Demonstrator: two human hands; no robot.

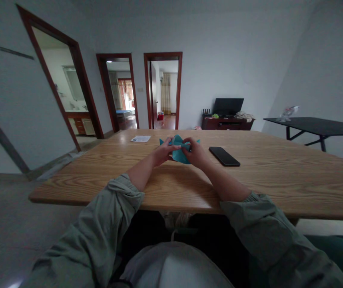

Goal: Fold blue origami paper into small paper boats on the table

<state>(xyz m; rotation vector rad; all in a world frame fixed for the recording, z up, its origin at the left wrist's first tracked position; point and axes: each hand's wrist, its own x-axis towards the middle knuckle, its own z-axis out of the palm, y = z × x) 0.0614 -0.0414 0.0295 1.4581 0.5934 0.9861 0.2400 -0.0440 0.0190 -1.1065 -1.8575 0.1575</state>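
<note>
Just above the wooden table (pixel 177 184), a folded sheet of blue paper (pixel 180 157) is held between my two hands. My left hand (pixel 163 153) grips its left side, with thumb and fingers closed on it. On the right side, my right hand (pixel 196 153) pinches the paper near its middle fold. Pointed corners of the paper stick out past the fingers on both sides and at the top. Parts of the folds are hidden behind my fingers.
A black smartphone (pixel 224 156) lies right of my right hand. Farther back on the left lies a white printed card (pixel 140 139). Beyond the table stand a dark cabinet (pixel 228 125) with a monitor (pixel 228 107) and a black folding table (pixel 318 125).
</note>
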